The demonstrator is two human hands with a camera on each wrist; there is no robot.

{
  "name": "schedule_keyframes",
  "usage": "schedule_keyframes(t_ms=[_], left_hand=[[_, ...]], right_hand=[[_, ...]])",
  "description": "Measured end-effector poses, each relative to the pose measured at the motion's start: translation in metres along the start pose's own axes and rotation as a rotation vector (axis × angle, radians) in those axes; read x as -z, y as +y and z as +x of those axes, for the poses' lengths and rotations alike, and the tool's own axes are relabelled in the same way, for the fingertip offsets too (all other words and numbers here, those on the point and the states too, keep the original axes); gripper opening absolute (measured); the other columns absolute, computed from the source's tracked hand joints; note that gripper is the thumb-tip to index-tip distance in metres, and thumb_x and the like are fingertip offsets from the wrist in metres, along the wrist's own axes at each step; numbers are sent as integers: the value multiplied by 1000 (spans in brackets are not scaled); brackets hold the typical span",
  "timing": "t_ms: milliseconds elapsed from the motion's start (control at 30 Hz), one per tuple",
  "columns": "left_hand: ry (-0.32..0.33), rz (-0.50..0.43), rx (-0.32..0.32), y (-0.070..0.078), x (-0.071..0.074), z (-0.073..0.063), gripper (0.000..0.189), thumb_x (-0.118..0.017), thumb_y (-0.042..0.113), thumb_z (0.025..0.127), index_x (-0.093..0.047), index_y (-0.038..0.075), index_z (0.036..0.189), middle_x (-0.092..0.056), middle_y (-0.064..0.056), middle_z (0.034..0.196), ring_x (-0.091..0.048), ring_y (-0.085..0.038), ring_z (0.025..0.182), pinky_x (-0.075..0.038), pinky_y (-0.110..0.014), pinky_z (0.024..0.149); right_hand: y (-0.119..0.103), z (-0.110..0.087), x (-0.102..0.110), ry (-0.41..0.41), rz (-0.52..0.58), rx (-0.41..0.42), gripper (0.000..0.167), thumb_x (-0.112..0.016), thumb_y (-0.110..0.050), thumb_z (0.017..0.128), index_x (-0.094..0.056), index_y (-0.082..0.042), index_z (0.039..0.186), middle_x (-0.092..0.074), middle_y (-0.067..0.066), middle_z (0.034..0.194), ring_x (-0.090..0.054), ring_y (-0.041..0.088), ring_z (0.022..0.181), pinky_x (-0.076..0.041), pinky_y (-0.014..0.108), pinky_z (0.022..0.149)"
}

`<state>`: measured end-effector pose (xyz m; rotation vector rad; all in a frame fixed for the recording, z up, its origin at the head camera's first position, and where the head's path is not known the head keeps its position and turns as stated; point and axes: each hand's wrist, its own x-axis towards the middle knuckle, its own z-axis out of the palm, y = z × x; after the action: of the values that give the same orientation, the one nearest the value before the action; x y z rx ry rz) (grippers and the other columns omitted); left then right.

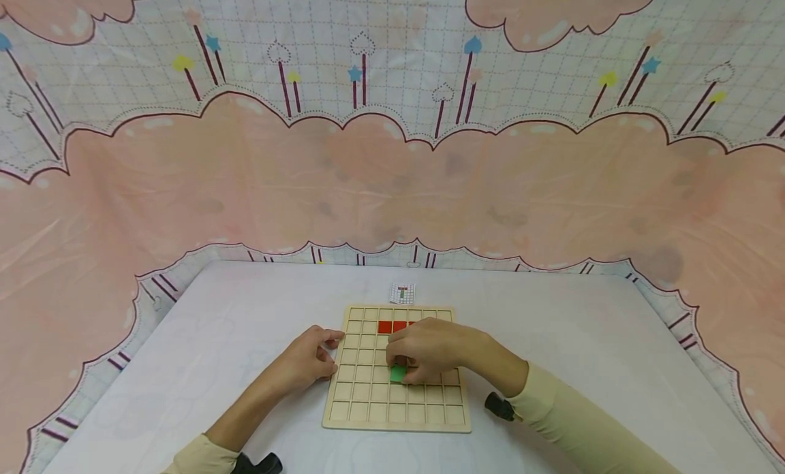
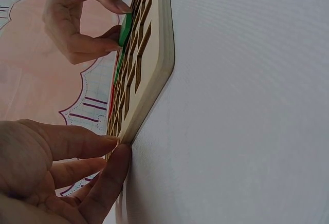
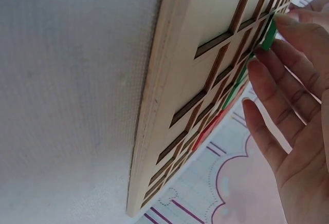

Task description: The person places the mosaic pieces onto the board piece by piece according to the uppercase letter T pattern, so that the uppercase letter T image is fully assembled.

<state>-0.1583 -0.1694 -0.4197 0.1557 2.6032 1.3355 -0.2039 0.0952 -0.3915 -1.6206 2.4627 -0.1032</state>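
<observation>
My right hand (image 1: 432,348) is over the middle of the wooden grid board (image 1: 358,413), pinching a green square tile (image 1: 398,374) between thumb and fingertips. In the left wrist view this green tile (image 2: 125,30) stands tilted at the board's surface. Another green tile (image 3: 231,91) lies in the grid beyond it, hidden from the head view by the hand. Red tiles (image 1: 392,327) fill part of a row near the far side, partly covered by my right hand. My left hand (image 1: 303,357) holds the board's left edge with thumb and fingertips.
A small printed card (image 1: 402,294) with a gridded coloured pattern lies just past the board's far edge. The white table (image 1: 245,310) spreads around the board, with a patterned cloth (image 1: 392,181) hanging behind it. Dark wrist devices (image 1: 499,406) sit below both wrists.
</observation>
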Motion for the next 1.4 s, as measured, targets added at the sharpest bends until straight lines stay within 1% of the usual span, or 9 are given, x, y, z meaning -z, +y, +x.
schedule_keyframes(t_ms=[333, 667, 1133, 1400], left_hand=[[-2, -6, 4, 0, 0, 0, 59, -71, -14, 80, -59, -5, 136, -55, -9, 109, -53, -18, 80, -45, -25, 59], [1, 6, 0, 0, -1, 1, 59, -71, -14, 78, -60, -5, 136, -56, -9, 109, -53, -17, 79, -45, -24, 59], [1, 7, 5, 0, 0, 1, 59, -71, -13, 79, -59, -5, 136, -55, -9, 109, -53, -18, 79, -46, -25, 59], [2, 13, 6, 0, -1, 1, 59, -71, -14, 79, -59, -5, 136, -55, -9, 109, -53, -18, 79, -46, -25, 58]], right_hand=[[0, 0, -1, 3, -24, 10, 14, -76, -30, 90, -68, -25, 100, -56, -13, 91, -48, -3, 75, -40, 14, 67], [0, -2, -2, 0, -29, -11, 17, -76, -29, 89, -68, -25, 104, -55, -14, 92, -48, -3, 77, -40, 14, 68], [4, -6, -2, 4, -5, -12, 17, -74, -30, 91, -69, -24, 106, -57, -13, 94, -48, -3, 77, -40, 15, 67], [6, -9, -3, 24, -14, 6, 16, -72, -28, 92, -69, -21, 106, -57, -12, 94, -47, -2, 76, -38, 14, 66]])
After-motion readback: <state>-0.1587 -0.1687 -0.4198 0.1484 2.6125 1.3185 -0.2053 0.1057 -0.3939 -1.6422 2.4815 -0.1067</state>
